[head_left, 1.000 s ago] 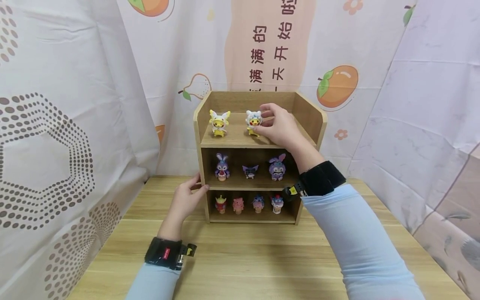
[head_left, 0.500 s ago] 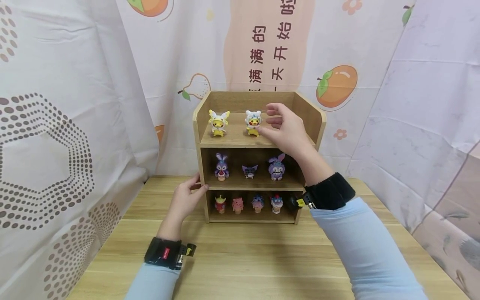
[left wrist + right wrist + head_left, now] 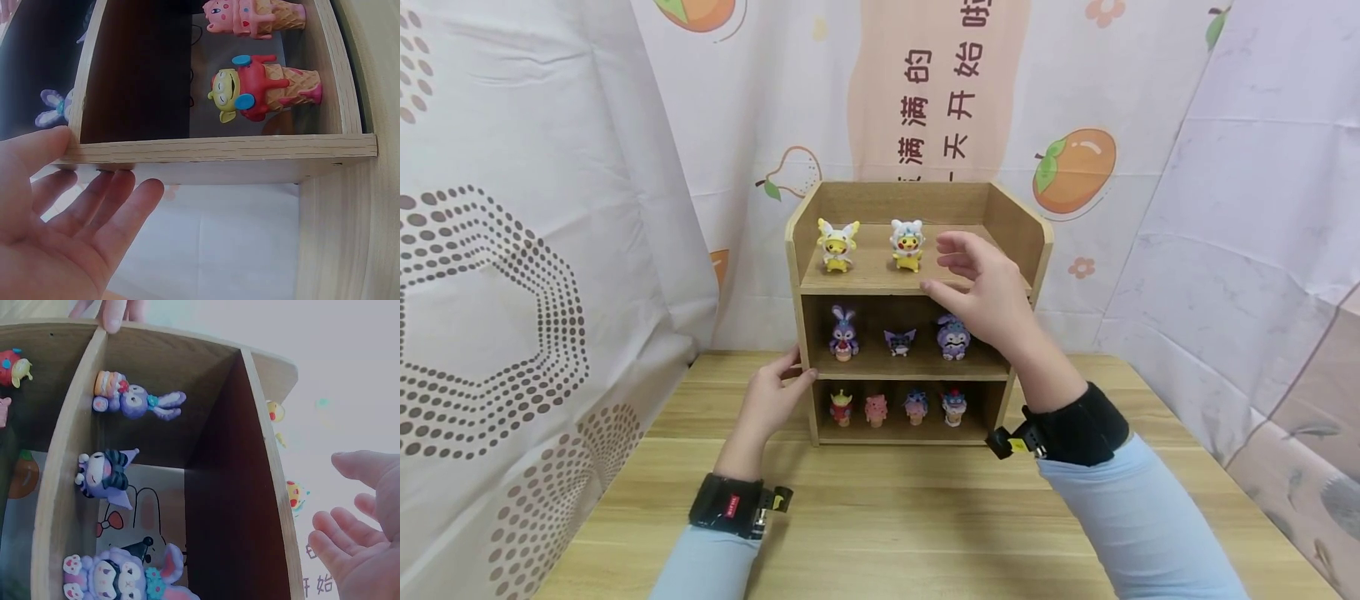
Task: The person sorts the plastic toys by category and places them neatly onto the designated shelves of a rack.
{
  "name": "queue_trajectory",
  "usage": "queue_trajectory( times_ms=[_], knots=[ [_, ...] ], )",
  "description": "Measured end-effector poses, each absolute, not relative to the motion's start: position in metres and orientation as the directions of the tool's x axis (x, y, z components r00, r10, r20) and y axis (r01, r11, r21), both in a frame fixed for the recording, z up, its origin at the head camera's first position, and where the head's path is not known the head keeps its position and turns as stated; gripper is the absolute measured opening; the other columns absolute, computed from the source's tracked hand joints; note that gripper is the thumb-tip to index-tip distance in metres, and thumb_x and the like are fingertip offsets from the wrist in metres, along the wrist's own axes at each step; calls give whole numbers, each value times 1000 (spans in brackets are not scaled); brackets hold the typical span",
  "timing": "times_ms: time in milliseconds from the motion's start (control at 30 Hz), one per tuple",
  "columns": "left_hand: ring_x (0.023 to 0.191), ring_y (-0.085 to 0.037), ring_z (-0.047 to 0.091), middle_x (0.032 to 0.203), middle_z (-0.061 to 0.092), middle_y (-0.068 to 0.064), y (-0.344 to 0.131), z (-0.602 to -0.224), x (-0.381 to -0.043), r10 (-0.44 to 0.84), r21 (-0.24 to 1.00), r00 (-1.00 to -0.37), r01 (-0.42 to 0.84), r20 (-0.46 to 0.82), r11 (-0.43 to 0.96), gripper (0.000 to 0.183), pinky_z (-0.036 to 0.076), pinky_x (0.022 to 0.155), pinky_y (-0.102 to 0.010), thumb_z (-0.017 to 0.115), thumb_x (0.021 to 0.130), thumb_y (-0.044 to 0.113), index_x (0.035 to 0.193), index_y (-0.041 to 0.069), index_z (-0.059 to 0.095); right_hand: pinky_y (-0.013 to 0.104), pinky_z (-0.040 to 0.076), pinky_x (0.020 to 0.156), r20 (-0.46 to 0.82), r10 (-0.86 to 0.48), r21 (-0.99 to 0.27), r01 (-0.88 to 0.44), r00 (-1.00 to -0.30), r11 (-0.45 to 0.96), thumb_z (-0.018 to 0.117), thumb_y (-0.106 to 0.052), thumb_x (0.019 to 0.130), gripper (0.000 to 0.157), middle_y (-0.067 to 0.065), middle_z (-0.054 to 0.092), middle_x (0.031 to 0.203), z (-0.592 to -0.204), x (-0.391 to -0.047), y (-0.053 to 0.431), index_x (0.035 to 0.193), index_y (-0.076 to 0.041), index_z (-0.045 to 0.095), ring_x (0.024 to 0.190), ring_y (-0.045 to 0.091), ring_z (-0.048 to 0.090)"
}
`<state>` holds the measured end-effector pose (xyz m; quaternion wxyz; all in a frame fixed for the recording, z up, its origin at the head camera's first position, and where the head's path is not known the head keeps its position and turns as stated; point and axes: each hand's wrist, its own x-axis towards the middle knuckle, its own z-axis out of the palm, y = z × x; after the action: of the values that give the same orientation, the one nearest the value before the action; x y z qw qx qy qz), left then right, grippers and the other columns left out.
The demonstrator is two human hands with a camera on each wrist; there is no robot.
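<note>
My left hand (image 3: 773, 396) holds the left side of a small wooden display shelf (image 3: 901, 291); in the left wrist view its thumb rests on the front edge and its fingers on the outer wall. Two yellow figurines stand upright on the top tier: one in a white-and-yellow hood (image 3: 837, 246), the other in a white hood (image 3: 907, 246). My right hand (image 3: 988, 292) hovers before the top board, right of the white-hooded figurine, fingers loosely bent and holding nothing. It partly covers a purple rabbit figurine (image 3: 953, 340) on the middle tier.
Beside that rabbit stand a small dark-eared figurine (image 3: 899, 342) and another purple rabbit (image 3: 843, 335). Several cone-based figurines, including a pink one (image 3: 876, 410), line the bottom tier. The shelf stands on a wooden table (image 3: 880, 517), with printed curtains (image 3: 737, 108) behind and at both sides.
My right hand has let go of the white-hooded figurine and drawn back to the right and down. The figurine stays standing on the top tier. My left hand keeps its place.
</note>
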<state>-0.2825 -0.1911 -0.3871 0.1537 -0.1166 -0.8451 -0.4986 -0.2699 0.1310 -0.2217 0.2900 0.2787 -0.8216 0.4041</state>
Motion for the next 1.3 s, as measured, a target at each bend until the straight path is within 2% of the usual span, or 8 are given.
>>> queue_trajectory(
  times_ms=[267, 467, 633, 933, 1100, 1300],
  knots=[
    [123, -38, 61, 147, 52, -22, -190, -386, -283, 44, 800, -924, 353, 381, 485, 62, 54, 97, -48, 70, 99, 25, 150, -2, 47, 35, 55, 95, 771, -240, -443, -766, -591, 466, 83, -6, 85, 46, 16, 69, 121, -244, -259, 142, 127, 2, 65, 110, 25, 68],
    [123, -38, 61, 147, 51, -22, -189, -385, -283, 45, 804, -924, 353, 379, 479, 62, 54, 96, -47, 69, 99, 25, 150, -1, 46, 24, 54, 94, 789, -248, -430, -794, -562, 429, 83, 1, 83, 41, 12, 72, 112, -264, -253, 160, 121, 2, 67, 103, 27, 69],
    [123, -38, 61, 147, 51, -22, -189, -385, -283, 44, 808, -925, 352, 377, 473, 62, 55, 96, -47, 69, 99, 25, 150, -1, 46, 17, 51, 94, 768, -257, -430, -770, -586, 471, 84, 1, 82, 41, 9, 72, 112, -281, -245, 178, 120, -1, 68, 105, 25, 68],
    [123, -39, 61, 147, 52, -22, -191, -387, -283, 37, 816, -927, 346, 372, 463, 62, 54, 96, -47, 70, 99, 23, 150, -1, 46, 14, 50, 92, 735, -243, -460, -729, -633, 506, 84, 2, 82, 37, 6, 74, 108, -305, -234, 204, 117, -3, 70, 101, 15, 68],
    [123, -39, 61, 146, 52, -22, -191, -387, -283, 38, 812, -927, 345, 372, 471, 62, 54, 96, -48, 70, 99, 25, 150, -1, 47, 11, 47, 94, 681, -248, -479, -676, -688, 560, 83, -2, 84, 37, 10, 72, 111, -315, -227, 223, 119, -4, 69, 103, 18, 67],
    [123, -39, 60, 146, 52, -22, -191, -387, -283, 32, 819, -930, 338, 366, 464, 62, 54, 97, -48, 70, 99, 24, 150, -1, 46, 8, 44, 93, 620, -214, -510, -596, -754, 621, 82, -8, 87, 42, 15, 71, 116, -324, -222, 248, 125, -1, 66, 105, 7, 63]
  ],
)
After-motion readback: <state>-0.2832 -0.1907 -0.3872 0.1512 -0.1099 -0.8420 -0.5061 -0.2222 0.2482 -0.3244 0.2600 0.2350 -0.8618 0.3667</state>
